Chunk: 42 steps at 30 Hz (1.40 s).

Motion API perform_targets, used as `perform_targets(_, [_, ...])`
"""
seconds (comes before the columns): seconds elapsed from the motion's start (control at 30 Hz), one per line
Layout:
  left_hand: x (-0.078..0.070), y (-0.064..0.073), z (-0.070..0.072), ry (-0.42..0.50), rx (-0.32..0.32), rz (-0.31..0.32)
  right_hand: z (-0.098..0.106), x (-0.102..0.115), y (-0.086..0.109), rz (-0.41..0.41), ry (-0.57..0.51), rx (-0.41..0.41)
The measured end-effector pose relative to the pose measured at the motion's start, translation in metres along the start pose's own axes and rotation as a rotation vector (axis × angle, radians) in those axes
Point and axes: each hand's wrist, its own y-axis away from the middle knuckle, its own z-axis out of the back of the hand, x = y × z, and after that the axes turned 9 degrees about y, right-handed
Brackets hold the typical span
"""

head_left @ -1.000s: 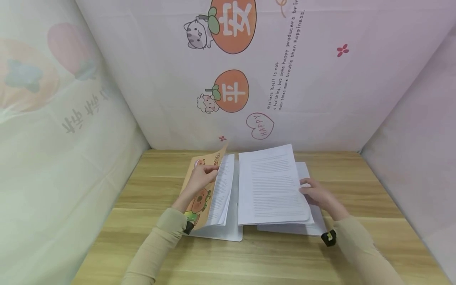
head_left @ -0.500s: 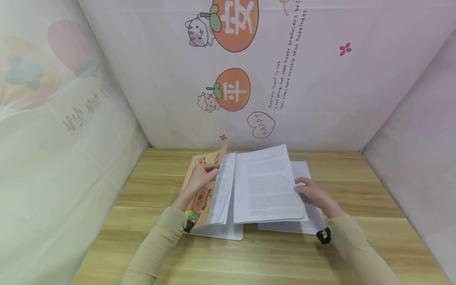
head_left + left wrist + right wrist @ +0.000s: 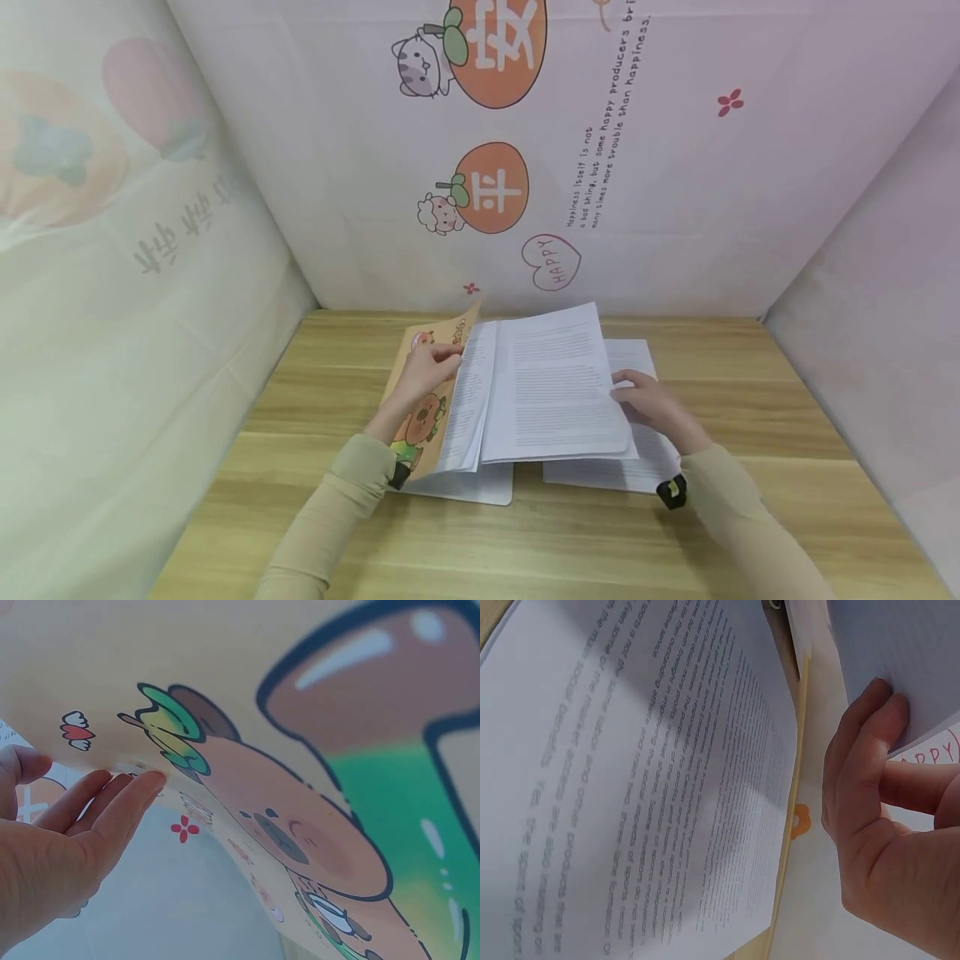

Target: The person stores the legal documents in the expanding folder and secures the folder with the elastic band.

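A folder with an orange cartoon-bear cover (image 3: 426, 421) lies on the table's left part, its cover lifted. My left hand (image 3: 420, 379) pinches the cover's free edge; in the left wrist view the fingers (image 3: 124, 799) reach behind it. Printed pages (image 3: 467, 408) show under the cover. From the right, my right hand (image 3: 654, 404) pinches the outer edge of several printed sheets (image 3: 558, 383), thumb on one side and fingers on the other. Their left edge is at the pages in the folder; whether they touch cannot be told.
More printed paper (image 3: 648, 462) lies on the wooden table (image 3: 480, 550), partly beneath the held sheets. Below the cover, the folder's pale back (image 3: 480, 487) sticks out towards me. White printed cloth walls (image 3: 645, 250) stand at the back and both sides.
My right hand has carried the sheets leftward, closing the gap to the pages in the folder. More of the paper underneath shows. My left hand keeps holding the cover in place.
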Motion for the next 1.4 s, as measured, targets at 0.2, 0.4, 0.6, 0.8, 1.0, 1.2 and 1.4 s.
perform_targets(0.2, [-0.001, 0.000, 0.000, -0.008, -0.006, 0.002, -0.008, 0.004, -0.004, -0.014, -0.061, 0.005])
perform_targets(0.4, [0.000, 0.000, 0.001, 0.008, -0.009, 0.013, -0.011, 0.004, -0.004, -0.006, -0.030, 0.010])
perform_targets(0.6, [0.000, -0.002, 0.001, 0.024, 0.002, 0.010, -0.014, 0.005, -0.003, 0.018, -0.012, 0.020])
perform_targets(0.8, [0.001, -0.001, 0.001, 0.029, 0.000, 0.009, -0.018, 0.003, -0.002, 0.022, -0.029, 0.042])
perform_targets(1.0, [0.001, -0.001, -0.001, 0.022, -0.015, 0.018, -0.022, 0.002, 0.002, 0.015, 0.038, 0.031])
perform_targets(1.2, [0.000, -0.001, 0.000, 0.014, -0.016, 0.028, -0.023, 0.003, 0.005, 0.032, 0.080, 0.019])
perform_targets(1.4, [0.001, -0.002, -0.001, 0.009, -0.018, 0.020, -0.024, 0.007, 0.004, 0.042, 0.078, 0.006])
